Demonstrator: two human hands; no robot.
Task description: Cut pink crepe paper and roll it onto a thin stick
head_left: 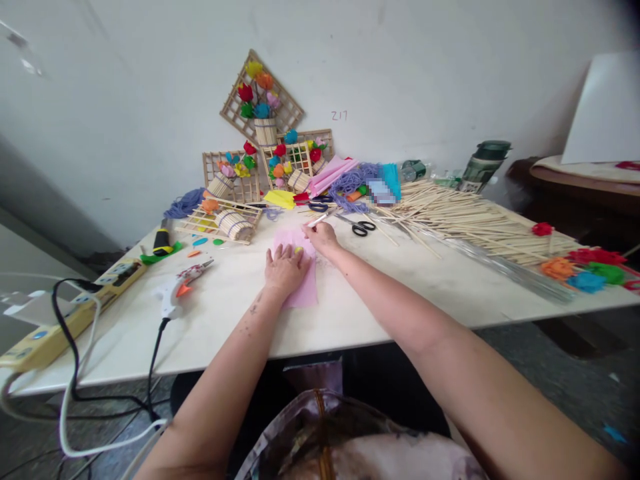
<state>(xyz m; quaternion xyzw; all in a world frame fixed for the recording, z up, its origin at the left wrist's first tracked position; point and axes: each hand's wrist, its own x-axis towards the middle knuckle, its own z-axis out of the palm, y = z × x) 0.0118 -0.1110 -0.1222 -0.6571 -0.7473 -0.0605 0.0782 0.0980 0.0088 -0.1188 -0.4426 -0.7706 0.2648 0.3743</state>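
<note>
A sheet of pink paper lies flat on the white table in front of me. My left hand rests on it, palm down with the fingers spread. A small yellow-green piece shows beside those fingers. At the sheet's upper right edge, my right hand is closed around a slim white pen. Its tip is too small to make out. Black-handled scissors lie just to the right of that hand.
A glue gun and a power strip with cables occupy the left side. Wooden sticks cover the right, near colourful paper flowers. Bamboo lattice panels with flowers lean on the wall. Purple yarn and a bottle stand behind.
</note>
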